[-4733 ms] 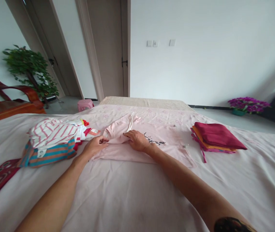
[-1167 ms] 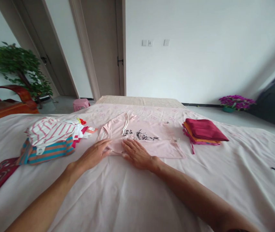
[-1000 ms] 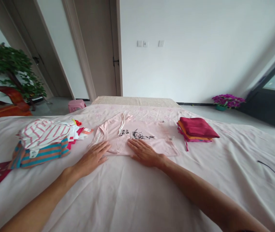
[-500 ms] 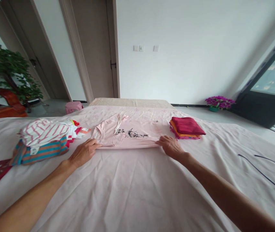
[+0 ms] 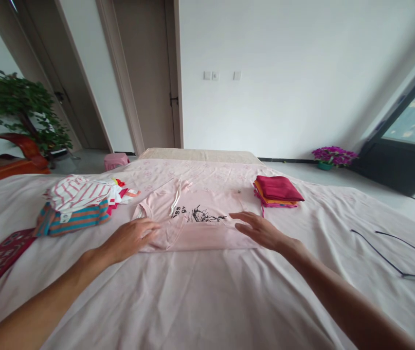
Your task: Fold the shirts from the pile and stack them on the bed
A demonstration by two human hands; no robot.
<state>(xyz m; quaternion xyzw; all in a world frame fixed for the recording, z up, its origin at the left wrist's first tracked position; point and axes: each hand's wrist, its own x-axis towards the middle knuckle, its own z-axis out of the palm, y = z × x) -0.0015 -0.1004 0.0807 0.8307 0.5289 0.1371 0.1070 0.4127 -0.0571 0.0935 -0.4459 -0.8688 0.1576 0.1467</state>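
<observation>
A pale pink shirt (image 5: 200,237) with a black print and a white drawstring (image 5: 175,198) lies flat in front of me, its near edge folded over. My left hand (image 5: 134,237) rests at the shirt's left end by the neckline, fingers stretched out and holding nothing. At the other end is my right hand (image 5: 260,231), with thumb and fingers apart over the cloth. Whether its fingertips touch the fabric I cannot tell.
Left lies a heap of striped clothes (image 5: 78,199), beside a dark red patterned piece (image 5: 5,260). On the right are a folded stack with red cloth (image 5: 278,188) on top and eyeglasses (image 5: 393,265). A pale sheet (image 5: 200,301) covers the surface.
Both hands have let go of the shirt's near edge and opened. That edge now lies closer to me, showing a folded-over pink strip.
</observation>
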